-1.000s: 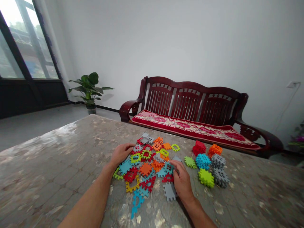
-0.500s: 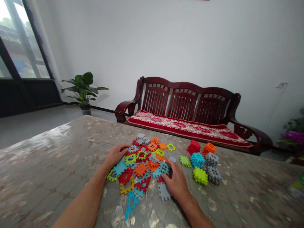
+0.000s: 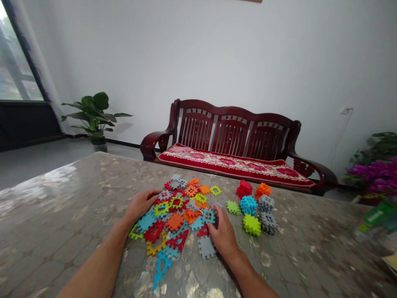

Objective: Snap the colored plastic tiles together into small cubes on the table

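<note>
A heap of flat, notched plastic building tiles lies between my hands, in red, orange, blue, grey, yellow and lime. My left hand [image 3: 141, 207] rests along the heap's left edge, fingers stretched out and holding nothing, near a small grey window tile [image 3: 164, 195]. At the right side, my right hand [image 3: 225, 234] has thumb and fingers at the right edge of a blue window tile [image 3: 209, 216], pinching it; the fingertips are partly hidden. A plain grey square tile [image 3: 206, 247] lies just below that hand. An orange tile [image 3: 175, 222] sits mid-heap.
Right of the heap stand stacks of tiles sorted by colour: red [image 3: 244, 189], orange [image 3: 263, 190], blue [image 3: 248, 205], lime [image 3: 252, 224] and grey [image 3: 269, 222]. A single light-green tile [image 3: 233, 207] lies beside them. Beyond the table [image 3: 93, 198] is a wooden bench [image 3: 229, 128].
The view has turned to the right, showing more of the purple flowers and a green package. The blue window tile has shifted slightly with my right hand. My left hand has stayed by the heap.
</note>
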Action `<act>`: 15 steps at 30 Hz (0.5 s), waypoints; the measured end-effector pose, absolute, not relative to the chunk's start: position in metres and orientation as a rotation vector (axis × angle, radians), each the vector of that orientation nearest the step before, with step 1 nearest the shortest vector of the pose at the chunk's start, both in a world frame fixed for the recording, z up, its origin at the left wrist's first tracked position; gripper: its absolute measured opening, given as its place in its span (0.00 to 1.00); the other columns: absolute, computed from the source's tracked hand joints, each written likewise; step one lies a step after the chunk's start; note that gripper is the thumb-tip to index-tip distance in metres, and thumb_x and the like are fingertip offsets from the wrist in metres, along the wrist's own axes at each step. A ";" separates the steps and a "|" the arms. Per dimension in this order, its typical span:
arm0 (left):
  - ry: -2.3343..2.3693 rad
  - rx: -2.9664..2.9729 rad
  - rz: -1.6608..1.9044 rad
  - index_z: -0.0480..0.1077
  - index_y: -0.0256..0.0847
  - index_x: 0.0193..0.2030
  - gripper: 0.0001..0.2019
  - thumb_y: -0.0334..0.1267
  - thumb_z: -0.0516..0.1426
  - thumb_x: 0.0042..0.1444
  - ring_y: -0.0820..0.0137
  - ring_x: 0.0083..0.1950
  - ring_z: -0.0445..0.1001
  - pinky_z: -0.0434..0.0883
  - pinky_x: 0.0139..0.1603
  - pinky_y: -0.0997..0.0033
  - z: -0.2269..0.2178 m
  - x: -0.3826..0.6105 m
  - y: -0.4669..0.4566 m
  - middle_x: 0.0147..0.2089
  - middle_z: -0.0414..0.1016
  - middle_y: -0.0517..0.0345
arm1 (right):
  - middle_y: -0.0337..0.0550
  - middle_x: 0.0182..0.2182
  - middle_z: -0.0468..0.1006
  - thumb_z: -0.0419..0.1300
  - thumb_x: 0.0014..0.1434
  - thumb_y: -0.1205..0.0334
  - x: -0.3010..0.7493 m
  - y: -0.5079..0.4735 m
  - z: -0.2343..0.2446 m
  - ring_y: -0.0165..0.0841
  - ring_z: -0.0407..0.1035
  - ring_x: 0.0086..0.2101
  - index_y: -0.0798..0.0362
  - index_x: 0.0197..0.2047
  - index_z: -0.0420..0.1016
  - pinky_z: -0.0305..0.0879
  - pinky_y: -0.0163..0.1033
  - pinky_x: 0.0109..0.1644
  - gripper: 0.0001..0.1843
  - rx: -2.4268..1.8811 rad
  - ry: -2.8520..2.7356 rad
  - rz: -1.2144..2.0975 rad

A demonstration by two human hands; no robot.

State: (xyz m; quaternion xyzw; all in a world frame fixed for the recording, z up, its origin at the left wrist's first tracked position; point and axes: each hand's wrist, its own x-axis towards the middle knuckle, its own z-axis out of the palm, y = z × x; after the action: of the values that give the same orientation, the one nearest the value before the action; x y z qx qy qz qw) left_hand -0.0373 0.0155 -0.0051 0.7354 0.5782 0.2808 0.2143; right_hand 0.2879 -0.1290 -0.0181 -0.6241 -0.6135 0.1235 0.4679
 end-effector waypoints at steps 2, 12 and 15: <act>1.597 2.053 0.785 0.78 0.45 0.53 0.23 0.48 0.50 0.56 0.59 0.46 0.79 0.72 0.51 0.62 -0.006 -0.038 0.015 0.48 0.83 0.56 | 0.47 0.58 0.73 0.57 0.50 0.67 0.289 -0.128 -0.019 0.41 0.68 0.56 0.51 0.62 0.67 0.64 0.47 0.62 0.34 -1.508 -1.466 0.337; 1.633 2.046 0.763 0.78 0.45 0.53 0.21 0.45 0.51 0.57 0.60 0.48 0.79 0.71 0.53 0.64 0.005 -0.032 0.006 0.49 0.83 0.56 | 0.51 0.55 0.75 0.57 0.52 0.61 0.291 -0.123 -0.019 0.36 0.74 0.39 0.54 0.63 0.65 0.72 0.42 0.47 0.34 -1.444 -1.303 0.422; 1.636 2.009 0.763 0.78 0.45 0.53 0.21 0.44 0.52 0.57 0.61 0.49 0.79 0.71 0.53 0.65 0.006 -0.031 0.006 0.49 0.83 0.56 | 0.52 0.55 0.75 0.55 0.54 0.61 0.294 -0.121 -0.023 0.34 0.74 0.38 0.55 0.63 0.65 0.72 0.40 0.46 0.32 -1.430 -1.300 0.454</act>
State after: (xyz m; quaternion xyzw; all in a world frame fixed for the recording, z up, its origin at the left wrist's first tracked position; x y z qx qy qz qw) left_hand -0.0315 0.0062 0.0060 0.7259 0.5911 0.2756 0.2184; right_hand 0.2939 -0.1213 -0.0229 -0.6032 -0.5486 0.1914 0.5464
